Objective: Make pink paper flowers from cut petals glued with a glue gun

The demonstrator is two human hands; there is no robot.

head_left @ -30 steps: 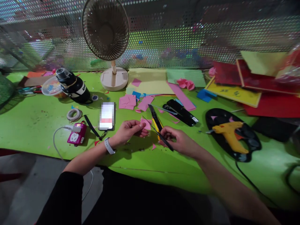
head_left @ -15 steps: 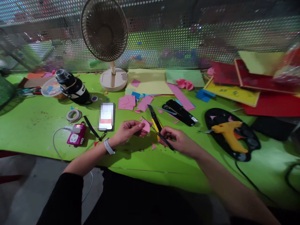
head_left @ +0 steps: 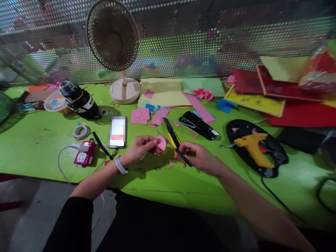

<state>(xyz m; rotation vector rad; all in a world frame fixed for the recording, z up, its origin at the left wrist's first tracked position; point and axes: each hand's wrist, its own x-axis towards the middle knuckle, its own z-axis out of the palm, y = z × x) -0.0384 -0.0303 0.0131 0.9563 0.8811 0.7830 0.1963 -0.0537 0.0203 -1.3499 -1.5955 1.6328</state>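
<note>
Two-handed, pinching a small, curved-edged pink paper piece [head_left: 162, 143] above the glossy lime-green bench [head_left: 147, 180] in the clamped grip of the left hand [head_left: 141, 147], and clasping a slender, dark-handled metal tool [head_left: 187, 160] in the clamped grip of the right hand [head_left: 198, 156], near a yellow-and-black utility knife [head_left: 171, 132].

Single head-worn view, facing forward and down, near above the green table [head_left: 39, 147]

Pink paper piece [head_left: 163, 143], small, one edge curved, pinched in left fingers [head_left: 151, 142], jutting past the tips. Slim dark-handled tool [head_left: 186, 159] (type hard to tell) in right fingers [head_left: 185, 147], slanted, thin end toward left fingers.
</note>
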